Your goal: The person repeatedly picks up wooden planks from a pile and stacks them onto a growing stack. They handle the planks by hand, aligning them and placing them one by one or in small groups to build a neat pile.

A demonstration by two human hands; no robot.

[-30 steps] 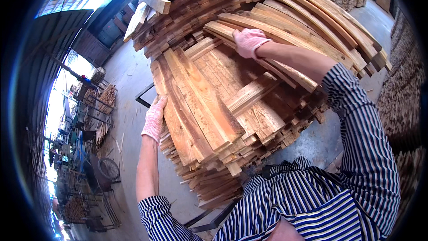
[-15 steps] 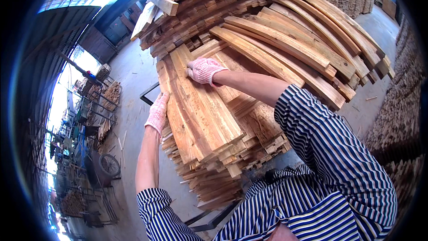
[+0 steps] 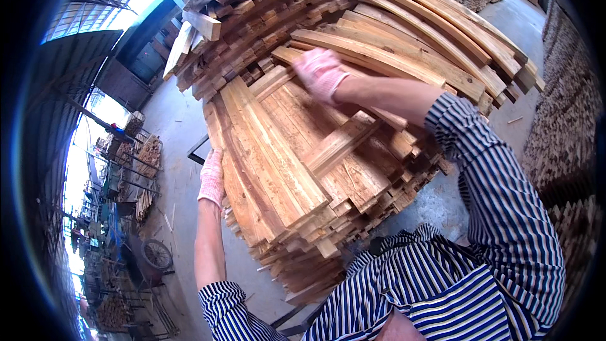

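A stack of sawn wooden boards (image 3: 268,151) stands before me, its top left boards lying side by side. My left hand (image 3: 212,178), in a pale pink knit glove, rests against their outer left edge, fingers stretched along it. My right hand (image 3: 320,76), gloved alike, is over the far end of the loose boards (image 3: 379,57) on the right; motion blurs it and its fingers cannot be made out. A short crosspiece (image 3: 341,142) lies across the lower layer, between the left boards and the loose ones.
Behind rises a higher pile of wood pieces (image 3: 252,31). More stacked wood (image 3: 571,113) lines the right side. On the left, across the concrete floor (image 3: 167,120), are a spoked wheel (image 3: 156,254) and small wood piles (image 3: 150,155). A dark metal bar (image 3: 198,151) juts out beside the stack.
My right hand has left the left boards and moved right, to the loose ones. The lower layer and crosspiece show more. My left hand stays at the edge while the view shifts slightly.
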